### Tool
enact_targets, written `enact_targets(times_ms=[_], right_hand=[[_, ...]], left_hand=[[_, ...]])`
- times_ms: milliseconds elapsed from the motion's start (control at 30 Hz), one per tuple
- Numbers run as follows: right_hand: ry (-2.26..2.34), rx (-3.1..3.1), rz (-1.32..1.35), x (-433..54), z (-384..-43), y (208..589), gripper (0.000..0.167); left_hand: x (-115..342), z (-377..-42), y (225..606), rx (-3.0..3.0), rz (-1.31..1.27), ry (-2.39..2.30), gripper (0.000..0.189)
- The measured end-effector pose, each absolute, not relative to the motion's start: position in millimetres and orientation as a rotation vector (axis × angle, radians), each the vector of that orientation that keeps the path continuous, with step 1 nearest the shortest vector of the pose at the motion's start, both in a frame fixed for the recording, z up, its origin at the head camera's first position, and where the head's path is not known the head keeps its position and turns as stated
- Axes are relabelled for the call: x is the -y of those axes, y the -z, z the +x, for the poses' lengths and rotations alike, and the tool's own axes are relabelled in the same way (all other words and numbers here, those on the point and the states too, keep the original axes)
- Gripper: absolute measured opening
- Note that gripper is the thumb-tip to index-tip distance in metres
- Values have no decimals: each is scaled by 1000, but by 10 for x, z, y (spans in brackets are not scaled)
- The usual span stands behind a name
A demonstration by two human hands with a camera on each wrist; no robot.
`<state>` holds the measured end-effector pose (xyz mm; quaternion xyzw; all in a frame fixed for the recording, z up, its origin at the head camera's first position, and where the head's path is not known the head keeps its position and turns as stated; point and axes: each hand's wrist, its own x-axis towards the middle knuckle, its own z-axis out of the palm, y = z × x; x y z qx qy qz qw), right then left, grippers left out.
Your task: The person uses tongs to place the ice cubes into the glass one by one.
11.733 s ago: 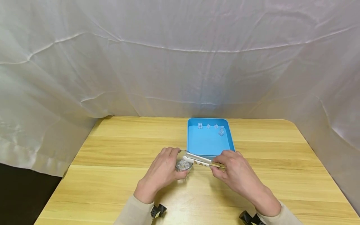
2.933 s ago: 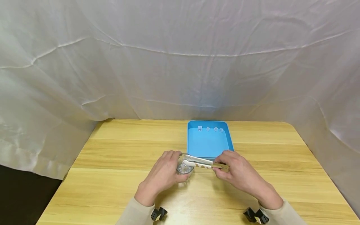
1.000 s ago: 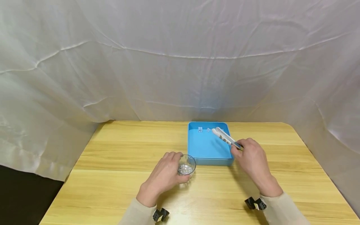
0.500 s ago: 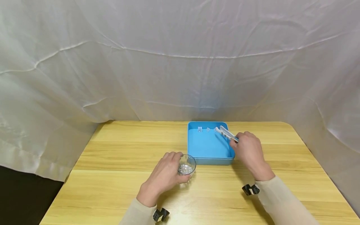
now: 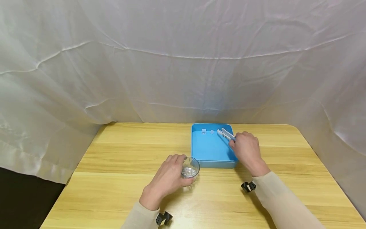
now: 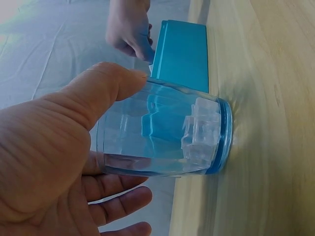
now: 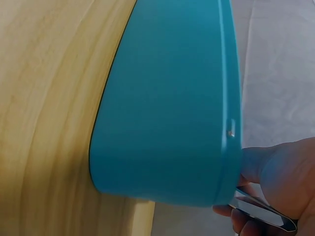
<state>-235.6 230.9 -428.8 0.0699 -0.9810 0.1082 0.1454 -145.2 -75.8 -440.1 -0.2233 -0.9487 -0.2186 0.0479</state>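
Note:
My left hand (image 5: 168,175) holds a clear drinking glass (image 6: 123,130) upright on the table, thumb on one side and fingers on the other. Clear ice-like cubes (image 6: 203,129) lie in its bottom. With my right hand (image 5: 246,149) I grip a pair of tongs (image 5: 227,135) with white, brown-patterned arms and a metal handle. Their tips reach into the blue tray (image 5: 211,149), right at a small clear cube along its back wall. Further left in the tray are a larger clear cube (image 5: 204,131) and a small one (image 5: 212,131). The tongs cover the tray's back right corner.
The tray stands behind and right of the glass on a wooden table (image 5: 114,178). In the right wrist view its tall side wall (image 7: 162,108) lies beside my hand. A pale cloth curtain (image 5: 171,82) hangs behind the table and along both sides.
The tongs have gone from the glass, where they were 2.9 seconds ago, to the tray's back. A cube near the tray's right side, seen 11.7 seconds ago, left it earlier. My left hand stays put.

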Motion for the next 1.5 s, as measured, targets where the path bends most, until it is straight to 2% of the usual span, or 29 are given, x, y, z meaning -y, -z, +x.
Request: enact_targets(times_ms=[400,967,1500], right_hand=[[-284,2860,211,-2237,-2351,4307,28],[-372,2805,381,-2044,-1911,4326,25],[-428,2801,377,-2006,-1888,4382,20]], left_hand=[[754,-1449,4409,2889,-682,673,78],[776,-1457,4412,2911,-666,668,79],[778,-1437,4424,2902,-674,683,78]])
